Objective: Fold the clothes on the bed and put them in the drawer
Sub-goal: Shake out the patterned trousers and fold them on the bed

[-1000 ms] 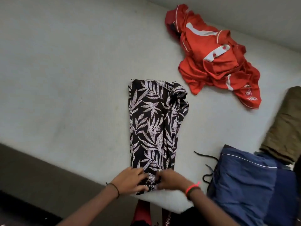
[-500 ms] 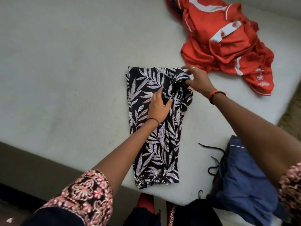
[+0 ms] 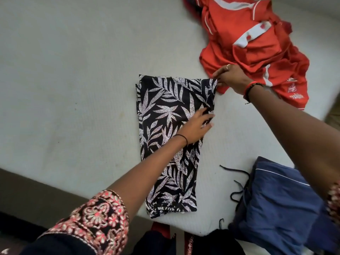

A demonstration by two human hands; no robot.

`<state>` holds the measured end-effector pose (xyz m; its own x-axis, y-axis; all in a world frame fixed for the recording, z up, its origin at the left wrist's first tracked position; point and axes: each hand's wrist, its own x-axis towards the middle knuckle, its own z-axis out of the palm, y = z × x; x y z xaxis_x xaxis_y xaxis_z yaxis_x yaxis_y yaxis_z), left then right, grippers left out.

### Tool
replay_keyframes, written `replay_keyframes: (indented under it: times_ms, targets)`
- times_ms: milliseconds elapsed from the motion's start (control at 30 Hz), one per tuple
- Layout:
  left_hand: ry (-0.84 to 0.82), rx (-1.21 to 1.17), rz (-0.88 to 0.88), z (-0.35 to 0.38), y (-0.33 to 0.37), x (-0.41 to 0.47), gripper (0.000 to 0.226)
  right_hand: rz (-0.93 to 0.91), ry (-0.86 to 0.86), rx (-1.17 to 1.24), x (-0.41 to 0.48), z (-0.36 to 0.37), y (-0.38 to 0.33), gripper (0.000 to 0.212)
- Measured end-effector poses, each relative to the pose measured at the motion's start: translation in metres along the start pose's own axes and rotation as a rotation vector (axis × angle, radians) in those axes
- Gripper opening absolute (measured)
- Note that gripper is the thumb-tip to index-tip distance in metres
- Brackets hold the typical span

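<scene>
- Head view: a black leaf-print garment (image 3: 171, 137) lies flat and lengthwise on the pale bed (image 3: 73, 70), folded into a long narrow panel. Its gathered hem is at the near edge of the mattress and its wider end is farther away.
- Both hands are on the far half of this garment, along its right side. The near half lies untouched.
- The left hand (image 3: 197, 126) rests palm down on the right edge of the garment, about halfway along. Its fingers are stretched out nearly straight and press the cloth flat, grasping nothing.
- The right hand (image 3: 230, 78) reaches to the far right corner of the garment, fingers curled, and pinches the corner between fingertips and thumb. It wears a ring, and red and dark bands circle the wrist.
- A crumpled red garment (image 3: 257, 43) with white trim lies just beyond the right hand, its near edge touching or lying under that hand.
- A blue garment (image 3: 285, 208) with a black drawstring (image 3: 237, 183) lies at the near right, apart from the leaf-print piece.
- A patterned sleeve (image 3: 95, 223) covers the left upper arm.
</scene>
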<state>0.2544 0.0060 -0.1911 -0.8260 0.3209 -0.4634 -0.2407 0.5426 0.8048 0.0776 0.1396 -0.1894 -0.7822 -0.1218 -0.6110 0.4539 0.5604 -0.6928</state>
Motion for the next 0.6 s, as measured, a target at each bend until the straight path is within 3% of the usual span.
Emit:
replay_keyframes:
  times_ms: [67, 167, 267, 333, 467, 600]
  targets:
    - [0.156, 0.101, 0.073, -0.029, -0.010, 0.001, 0.037, 0.033, -0.107, 0.013, 0.000, 0.003, -0.004, 0.013]
    - [0.324, 0.380, 0.069, -0.089, -0.033, 0.017, 0.050, -0.012, -0.289, -0.257, 0.000, 0.005, -0.005, 0.054]
    - [0.208, 0.659, -0.067, -0.145, -0.054, 0.033, 0.076, -0.059, -0.318, -0.427, 0.002, 0.014, -0.001, 0.056]
    - [0.096, 0.736, -0.153, -0.172, -0.061, 0.040, 0.082, -0.065, -0.319, -0.443, 0.002, 0.015, -0.001, 0.057]
    - [0.023, 0.813, -0.167, -0.201, -0.064, 0.045, 0.046, -0.103, -0.252, -0.382, 0.002, 0.014, 0.001, 0.039]
    - [0.110, 0.954, -0.081, -0.212, -0.060, 0.050, 0.030, -0.142, -0.096, -0.350, 0.006, 0.016, 0.005, 0.040]
